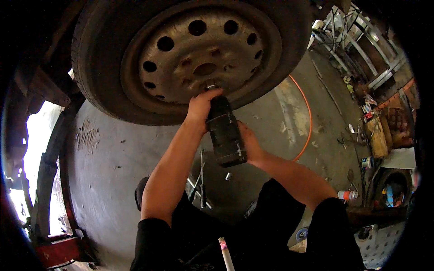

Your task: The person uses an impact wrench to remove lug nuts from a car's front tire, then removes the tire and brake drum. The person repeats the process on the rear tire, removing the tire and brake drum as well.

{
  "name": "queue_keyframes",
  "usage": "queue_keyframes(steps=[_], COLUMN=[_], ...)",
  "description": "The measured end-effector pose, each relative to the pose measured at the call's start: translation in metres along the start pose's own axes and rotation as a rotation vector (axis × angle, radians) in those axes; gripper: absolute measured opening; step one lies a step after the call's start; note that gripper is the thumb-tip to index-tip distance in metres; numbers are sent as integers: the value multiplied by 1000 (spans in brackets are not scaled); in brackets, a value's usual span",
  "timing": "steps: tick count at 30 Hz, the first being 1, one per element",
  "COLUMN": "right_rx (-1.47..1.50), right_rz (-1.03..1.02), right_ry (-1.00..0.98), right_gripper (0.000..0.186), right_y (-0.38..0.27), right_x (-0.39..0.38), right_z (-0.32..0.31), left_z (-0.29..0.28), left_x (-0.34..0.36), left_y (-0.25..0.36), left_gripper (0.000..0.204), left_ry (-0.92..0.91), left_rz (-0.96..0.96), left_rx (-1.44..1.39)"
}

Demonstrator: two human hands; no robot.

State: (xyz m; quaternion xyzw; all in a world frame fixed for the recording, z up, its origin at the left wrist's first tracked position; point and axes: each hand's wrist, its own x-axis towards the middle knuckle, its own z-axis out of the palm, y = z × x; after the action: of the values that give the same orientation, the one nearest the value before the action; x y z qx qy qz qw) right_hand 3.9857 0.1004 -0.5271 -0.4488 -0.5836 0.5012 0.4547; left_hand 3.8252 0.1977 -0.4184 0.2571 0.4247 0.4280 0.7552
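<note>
A car wheel (172,86) with a dark tyre (97,86) and a rusty steel rim hangs raised at the top of the head view. My hands hold a black impact wrench (224,131), with its socket (211,85) against the lower part of the wheel's hub area. My left hand (201,108) is wrapped round the wrench's front end, close behind the socket. On the wrench's right side, my right hand (252,143) is closed about the handle, which the tool body mostly hides. Whether the socket sits on a nut cannot be made out.
A loose socket (228,176) and a metal cross-shaped wrench (202,180) lie on the grey floor between my legs. An orange hose (310,117) curves along the floor at right. Metal frames (361,45), cans (347,195) and clutter line the right side. A cigarette (227,256) juts up from the bottom edge.
</note>
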Motion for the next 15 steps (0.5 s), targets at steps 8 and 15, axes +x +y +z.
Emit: queue_keyframes(steps=[8, 15], right_rx=[-466, -664], right_rz=[-289, -323], right_ry=[15, -116], right_gripper=[88, 85], right_y=[-19, -76], right_x=[-34, -67], right_z=[-10, -38], left_z=[4, 24], left_x=[-15, -33], left_y=[-12, -18], left_gripper=[25, 31], left_ry=[0, 92], left_rz=[-11, 41], left_rx=[2, -146])
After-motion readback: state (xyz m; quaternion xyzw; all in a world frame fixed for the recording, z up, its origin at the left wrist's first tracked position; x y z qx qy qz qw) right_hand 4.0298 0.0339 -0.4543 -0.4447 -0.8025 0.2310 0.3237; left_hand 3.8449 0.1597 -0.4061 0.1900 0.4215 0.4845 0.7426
